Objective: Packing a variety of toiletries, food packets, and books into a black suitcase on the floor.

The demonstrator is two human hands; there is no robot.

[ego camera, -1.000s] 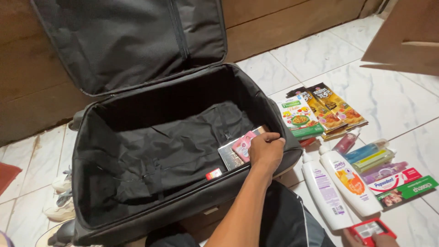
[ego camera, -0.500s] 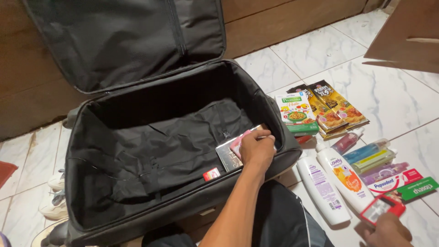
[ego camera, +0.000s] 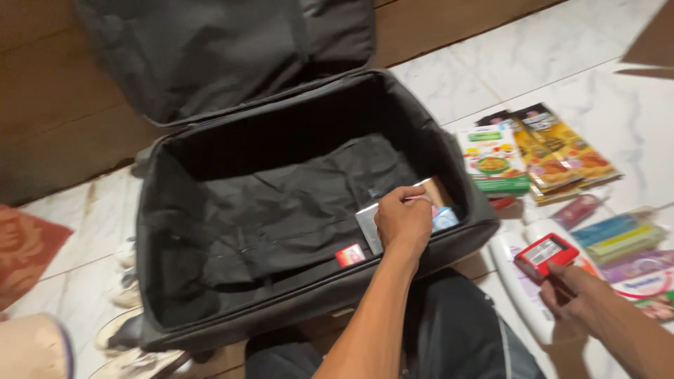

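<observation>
On a white marbled tile floor [ego camera: 618, 105] lies an open black suitcase [ego camera: 281, 210]. Inside its near right corner, the left hand [ego camera: 404, 221] has its fingers clamped on small flat boxes [ego camera: 435, 203]. The right hand [ego camera: 572, 291], over white bottles [ego camera: 523, 295], grips a small red box [ego camera: 546, 255].

Left hand [ego camera: 404, 221] curled – right hand [ego camera: 576, 291] apparently pinching

Matt cloth suitcase [ego camera: 281, 210] (glossy tiled floor [ego camera: 491, 63]).
</observation>
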